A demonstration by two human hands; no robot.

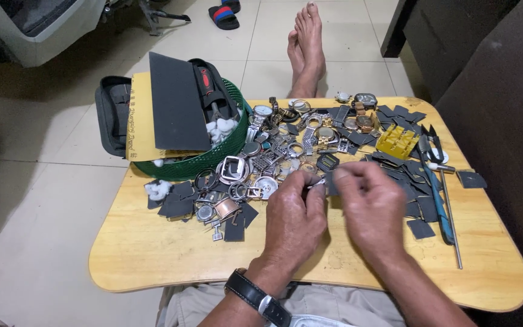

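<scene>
My left hand point(295, 221) pinches a small silver metal watch part point(317, 182) over the middle of a low wooden table point(152, 254). My right hand point(371, 209) is closed on a small dark grey square of sandpaper point(330, 181) that meets the part. A black-strapped wristwatch point(256, 297) is on my left wrist. Just beyond my fingers lies a heap of watch cases, bezels and bracelet pieces point(286, 145).
A green basket point(225, 154) at the back left holds a yellow envelope, a dark sheet, tools and cotton. Dark sandpaper scraps point(419, 206), a yellow holder point(398, 140), snips and a blue tool point(440, 203) lie right. My bare feet point(307, 45) stretch beyond the table.
</scene>
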